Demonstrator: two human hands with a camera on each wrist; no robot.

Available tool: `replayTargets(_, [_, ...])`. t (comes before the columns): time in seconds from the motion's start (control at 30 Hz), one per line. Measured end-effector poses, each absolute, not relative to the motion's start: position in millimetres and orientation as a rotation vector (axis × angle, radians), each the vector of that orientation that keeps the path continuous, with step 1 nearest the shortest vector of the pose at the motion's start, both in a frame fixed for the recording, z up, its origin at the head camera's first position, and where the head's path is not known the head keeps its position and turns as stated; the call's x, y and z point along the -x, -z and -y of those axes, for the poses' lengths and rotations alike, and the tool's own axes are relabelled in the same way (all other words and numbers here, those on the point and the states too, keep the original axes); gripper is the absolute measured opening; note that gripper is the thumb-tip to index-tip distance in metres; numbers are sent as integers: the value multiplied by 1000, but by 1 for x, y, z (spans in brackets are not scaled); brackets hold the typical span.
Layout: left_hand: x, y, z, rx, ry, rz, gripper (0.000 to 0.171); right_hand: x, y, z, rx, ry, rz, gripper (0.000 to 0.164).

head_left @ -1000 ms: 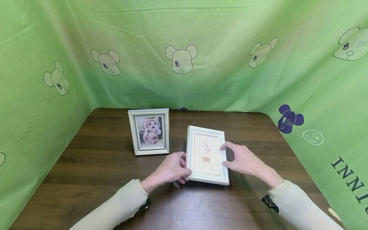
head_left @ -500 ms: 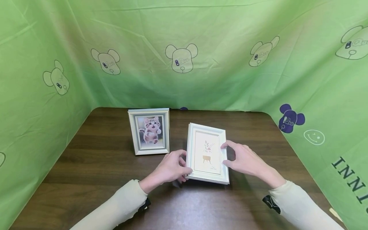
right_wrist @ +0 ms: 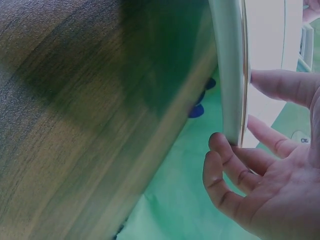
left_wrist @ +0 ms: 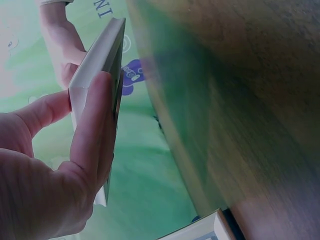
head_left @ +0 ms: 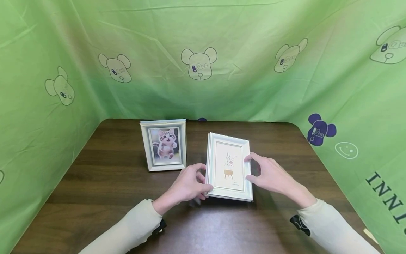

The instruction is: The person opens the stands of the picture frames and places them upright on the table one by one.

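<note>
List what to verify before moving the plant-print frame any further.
1. Left hand gripping the plant-print frame: ok.
2. Right hand gripping its opposite side: ok.
3. Cat-photo frame standing, with a gap between the two frames: ok.
4. Frames lined up: not ok; the held one's top edge slants in the head view.
5. Any rear stand folded out: cannot tell.

Table (head_left: 111, 151): brown, with streaky wood grain and rounded far corners.
Green cloth (head_left: 241, 21): behind the table and along its left and right sides, wrinkled, darker low down at the back.
Bear heads (head_left: 200, 67): outlined prints spread across all three sides.
Purple bear (head_left: 318, 132): printed low on the right, near a white smiley face (head_left: 346, 150).
Letters (head_left: 385, 197): dark, lower right.
Light: a pale sheen on the table's near part.
</note>
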State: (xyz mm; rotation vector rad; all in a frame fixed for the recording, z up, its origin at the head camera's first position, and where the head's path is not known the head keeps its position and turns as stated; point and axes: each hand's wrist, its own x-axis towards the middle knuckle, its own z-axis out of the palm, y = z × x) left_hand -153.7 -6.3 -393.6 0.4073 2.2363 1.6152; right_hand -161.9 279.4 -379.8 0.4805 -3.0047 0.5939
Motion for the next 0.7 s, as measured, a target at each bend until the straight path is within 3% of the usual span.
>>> replayTargets(0.7, [150, 388, 7, -388, -1761, -2186, 61, 162, 375, -278, -506, -591, 2962, 48])
